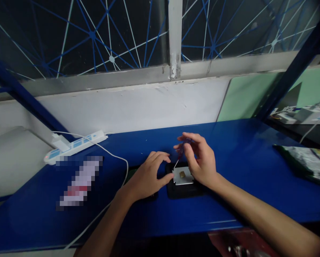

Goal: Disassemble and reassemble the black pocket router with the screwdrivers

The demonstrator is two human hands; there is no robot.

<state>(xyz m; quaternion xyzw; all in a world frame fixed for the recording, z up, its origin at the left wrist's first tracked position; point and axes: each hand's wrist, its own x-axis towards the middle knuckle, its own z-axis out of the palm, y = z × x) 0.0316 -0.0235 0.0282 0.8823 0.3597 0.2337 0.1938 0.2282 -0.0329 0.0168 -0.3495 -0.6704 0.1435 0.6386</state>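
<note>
My right hand [203,160] is closed around a slim screwdriver [177,161], its thin shaft slanting down to the left. The tip meets the upper left corner of a silver metal plate [188,180] with a small gold square in its middle. That plate lies in a black, rounded-edge case [176,193] on the blue table. Beside it, my left hand [146,176] holds nothing, thumb and fingers apart, with the thumb tip at the plate's left edge. Partly hidden under the left hand lies a dark, greenish flat piece [132,172].
A white power strip [81,143] with a plug sits at the back left, its white cable [126,162] running forward past my left forearm. A blurred-out packet [82,182] lies left; a shiny bag [307,162] is at right. Blue posts and a wall border the table [237,142].
</note>
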